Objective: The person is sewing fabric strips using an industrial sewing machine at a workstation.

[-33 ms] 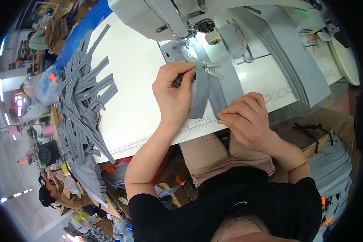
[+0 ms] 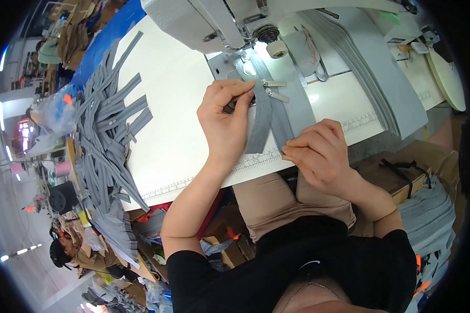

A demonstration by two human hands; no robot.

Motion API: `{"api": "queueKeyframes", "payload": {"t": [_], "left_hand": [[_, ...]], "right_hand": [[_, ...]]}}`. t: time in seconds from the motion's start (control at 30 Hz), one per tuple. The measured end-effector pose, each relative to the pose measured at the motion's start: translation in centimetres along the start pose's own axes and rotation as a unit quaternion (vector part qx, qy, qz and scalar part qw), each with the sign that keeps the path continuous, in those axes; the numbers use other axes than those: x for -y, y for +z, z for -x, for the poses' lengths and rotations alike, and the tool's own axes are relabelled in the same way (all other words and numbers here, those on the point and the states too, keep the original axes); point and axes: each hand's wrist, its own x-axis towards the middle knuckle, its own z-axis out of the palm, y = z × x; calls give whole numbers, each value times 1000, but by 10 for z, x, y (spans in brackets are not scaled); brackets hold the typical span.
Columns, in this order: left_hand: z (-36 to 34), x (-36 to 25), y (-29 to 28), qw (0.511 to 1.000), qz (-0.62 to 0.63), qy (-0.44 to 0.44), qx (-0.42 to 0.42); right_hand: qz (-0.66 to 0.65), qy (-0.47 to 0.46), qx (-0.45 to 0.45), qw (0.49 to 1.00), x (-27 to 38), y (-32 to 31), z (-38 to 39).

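Observation:
A grey zipper [image 2: 261, 122] lies under the lit needle area of a sewing machine [image 2: 185, 23], its near end split into two tapes. Two metal pulls [image 2: 278, 96] rest where the tapes part. My left hand [image 2: 224, 115] is closed in a pinch at the left tape's edge, near the pulls. Thumb and fingers of my right hand [image 2: 321, 156] pinch the lower end of the right tape by the table's front edge. Beneath the zipper, on its right, lies a flat grey fabric panel [image 2: 301, 112]. The exact fingertip contact of my left hand is partly hidden.
A tangled heap of grey zippers [image 2: 102, 130] covers the table's left side. Stacked grey fabric panels [image 2: 368, 73] lie to the right, with scissors [image 2: 320, 68] nearer the machine. A printed ruler strip [image 2: 164, 188] follows the front edge. Another person [image 2: 81, 253] sits far left.

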Motion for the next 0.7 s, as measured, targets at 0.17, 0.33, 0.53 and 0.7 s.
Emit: {"api": "queueKeyframes", "payload": {"t": [0.17,0.33,0.53,0.7], "left_hand": [[-3,5,3,1000,-2,21,-20],[-4,5,1,1000,-6,9,-5],[-4,8,1,999,-29,18,-5],[-4,3,3,1000,-6,-1,-7]], "right_hand": [[-18,24,23,999,-2,-4,-10],[-9,34,25,999,-9,0,-24],[-9,43,47,998,-13,0,-33],[-3,46,39,998,-14,2,-32]]}}
